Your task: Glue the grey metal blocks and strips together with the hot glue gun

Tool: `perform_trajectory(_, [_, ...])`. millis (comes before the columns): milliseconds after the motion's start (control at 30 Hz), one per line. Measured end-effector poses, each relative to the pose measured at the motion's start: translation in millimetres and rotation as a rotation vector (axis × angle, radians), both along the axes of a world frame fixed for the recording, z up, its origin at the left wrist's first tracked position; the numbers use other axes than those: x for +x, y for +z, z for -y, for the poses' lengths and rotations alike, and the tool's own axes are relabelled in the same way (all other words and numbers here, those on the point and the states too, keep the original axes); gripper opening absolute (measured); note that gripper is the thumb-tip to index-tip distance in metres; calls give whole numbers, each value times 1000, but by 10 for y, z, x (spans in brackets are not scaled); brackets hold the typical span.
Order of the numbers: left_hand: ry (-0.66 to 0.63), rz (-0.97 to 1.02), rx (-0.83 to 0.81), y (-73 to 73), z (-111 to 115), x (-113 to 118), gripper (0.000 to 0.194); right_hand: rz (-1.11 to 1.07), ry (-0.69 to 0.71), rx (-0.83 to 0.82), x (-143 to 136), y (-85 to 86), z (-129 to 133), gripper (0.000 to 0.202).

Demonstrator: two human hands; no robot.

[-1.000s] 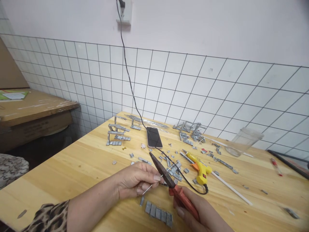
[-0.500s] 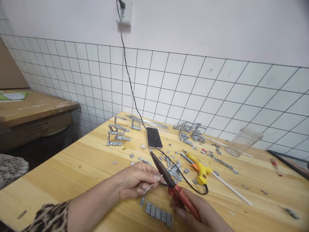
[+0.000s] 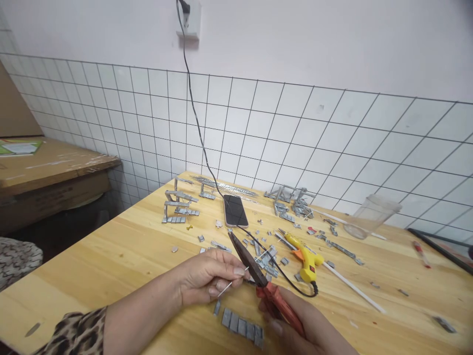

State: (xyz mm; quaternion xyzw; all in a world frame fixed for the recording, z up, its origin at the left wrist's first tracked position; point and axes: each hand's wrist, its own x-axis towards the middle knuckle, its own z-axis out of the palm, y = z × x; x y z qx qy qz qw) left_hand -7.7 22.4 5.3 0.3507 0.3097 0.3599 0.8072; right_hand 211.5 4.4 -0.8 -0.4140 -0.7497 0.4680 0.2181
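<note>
Your left grip [image 3: 210, 278] is pinched together, thumb against fingers, on a thin pale rod [image 3: 229, 286] that slants out toward you below the fingertips. Your right grip [image 3: 295, 320] is wrapped around the red handles of the pliers [image 3: 280, 308]; how far its fingers curl underneath is hidden. The dark nose of the pliers points away from you, crossing the rod just beside your left fingertips. You can't tell from here whether the jaws bite the rod or merely lie across it.

Just below your left grip, near the rod's lower end, a small grey piece [image 3: 217, 308] sits over the tabletop [image 3: 121, 256]; whether the two touch is unclear. A strip of grey panels [image 3: 242, 328] lies between your two grips, on the near side. Beyond the pliers, loose grey parts [image 3: 268, 266] are scattered, with a yellow glue gun [image 3: 308, 264] lying past your right grip and a white stick [image 3: 354, 287] to the right of it. Straight beyond your left grip lies a phone [image 3: 235, 212], a black cable [image 3: 194, 108] running across it. Grey framed models [image 3: 181, 207] stand beyond your left grip, left of the phone.
</note>
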Motion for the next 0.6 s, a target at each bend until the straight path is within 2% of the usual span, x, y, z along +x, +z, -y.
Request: perform_trajectory(600, [5, 25, -16, -17, 0, 12, 14, 29, -22, -11, -10, 119, 10, 20])
